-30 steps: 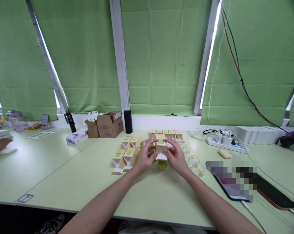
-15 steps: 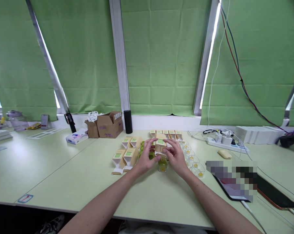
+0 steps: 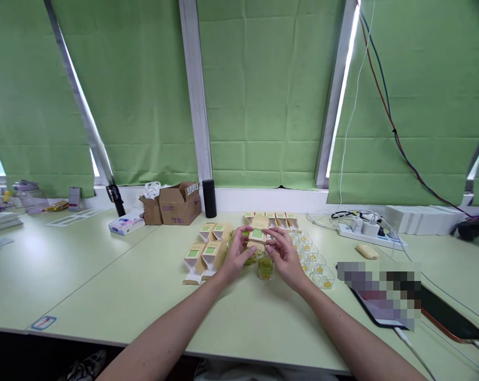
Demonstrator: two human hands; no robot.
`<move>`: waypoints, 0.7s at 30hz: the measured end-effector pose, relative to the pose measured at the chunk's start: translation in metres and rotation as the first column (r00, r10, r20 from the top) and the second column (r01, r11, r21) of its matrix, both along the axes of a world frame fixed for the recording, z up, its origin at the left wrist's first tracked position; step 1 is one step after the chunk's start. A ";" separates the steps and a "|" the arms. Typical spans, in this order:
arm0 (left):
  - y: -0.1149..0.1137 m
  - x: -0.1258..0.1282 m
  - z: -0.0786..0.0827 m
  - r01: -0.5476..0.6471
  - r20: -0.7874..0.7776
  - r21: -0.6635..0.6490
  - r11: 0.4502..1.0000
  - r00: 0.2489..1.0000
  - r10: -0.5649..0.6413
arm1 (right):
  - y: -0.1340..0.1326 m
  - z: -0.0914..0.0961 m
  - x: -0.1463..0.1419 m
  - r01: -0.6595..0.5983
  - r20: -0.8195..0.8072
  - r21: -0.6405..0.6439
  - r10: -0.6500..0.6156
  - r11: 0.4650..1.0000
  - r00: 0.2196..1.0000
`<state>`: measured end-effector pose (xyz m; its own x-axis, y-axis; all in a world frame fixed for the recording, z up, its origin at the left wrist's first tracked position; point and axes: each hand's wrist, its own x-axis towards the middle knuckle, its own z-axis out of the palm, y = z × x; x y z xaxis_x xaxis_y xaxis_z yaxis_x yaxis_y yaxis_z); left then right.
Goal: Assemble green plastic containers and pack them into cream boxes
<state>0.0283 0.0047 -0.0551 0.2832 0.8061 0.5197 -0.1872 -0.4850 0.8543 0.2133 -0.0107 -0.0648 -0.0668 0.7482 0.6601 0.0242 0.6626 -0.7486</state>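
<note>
Between both hands, above the table, is a small beige carton (image 3: 258, 235) with a green label and a flap on its near side. My left hand (image 3: 238, 254) has its fingers and thumb on the carton's left side. On its right side are the fingers of my right hand (image 3: 283, 255). Just below the carton, a clear container with green contents (image 3: 265, 268) stands on the table. More green pieces behind my left hand are partly hidden. Left of it stand several open beige cartons (image 3: 210, 254). Clear containers with yellow centres (image 3: 312, 258) line up to the right.
Several more cartons (image 3: 286, 220) stand in a row at the back. Two charging phones (image 3: 376, 301) and a yellowish case (image 3: 367, 251) lie at right, near a power strip (image 3: 370, 233). Behind left are a cardboard box (image 3: 179, 203), a black cylinder (image 3: 209, 198) and a tissue pack (image 3: 126, 224).
The carton has shifted slightly left and tilted between my hands, so its near flap shows more. My fingers have changed position on it a little.
</note>
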 end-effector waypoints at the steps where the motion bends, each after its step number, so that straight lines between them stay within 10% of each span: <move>1: 0.000 0.000 0.000 0.012 0.007 -0.010 1.000 1.000 -0.012 | 0.000 0.000 0.000 -0.001 0.004 0.000 0.001 1.000 1.000; 21: 0.002 0.001 -0.001 -0.021 0.032 -0.008 1.000 0.999 0.021 | -0.003 -0.001 -0.002 0.016 0.038 0.052 -0.018 0.999 0.999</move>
